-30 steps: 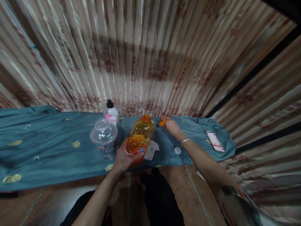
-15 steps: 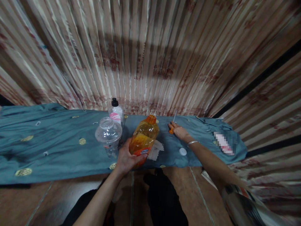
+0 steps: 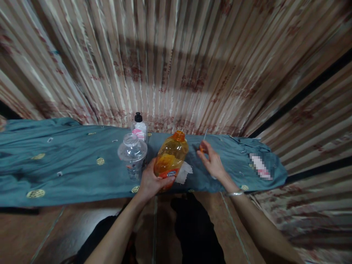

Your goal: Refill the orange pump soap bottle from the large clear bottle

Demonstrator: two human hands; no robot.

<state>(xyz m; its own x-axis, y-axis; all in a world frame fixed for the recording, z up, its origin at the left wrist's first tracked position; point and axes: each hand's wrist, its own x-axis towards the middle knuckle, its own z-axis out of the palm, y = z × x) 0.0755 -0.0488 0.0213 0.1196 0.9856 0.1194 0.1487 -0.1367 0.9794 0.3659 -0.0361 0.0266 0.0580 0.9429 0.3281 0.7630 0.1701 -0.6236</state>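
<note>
My left hand [image 3: 156,178] is wrapped round the lower part of a clear orange plastic bottle [image 3: 172,152] with an orange and yellow label. The bottle leans a little to the right, its mouth uncapped. To its right, my right hand [image 3: 213,161] has its thumb and fingers closed about a small orange piece [image 3: 202,149], mostly hidden by the fingers. A thin pale stick [image 3: 206,134] shows just beyond the fingertips; whether it joins the orange piece I cannot tell. Left of the bottle stands a clear plastic jar [image 3: 132,156] with a narrow neck.
Behind the jar is a clear bottle with a black top and pink label [image 3: 139,131]. A crumpled pale tissue [image 3: 183,173] lies by the orange bottle. Teal cloth [image 3: 82,165] covers the narrow table against a patterned curtain [image 3: 165,66]. A blurred pink-white item [image 3: 260,167] lies at right.
My right hand has turned, its wrist swinging nearer to me, and now covers most of the white disc on the cloth. My left hand still grips the orange bottle.
</note>
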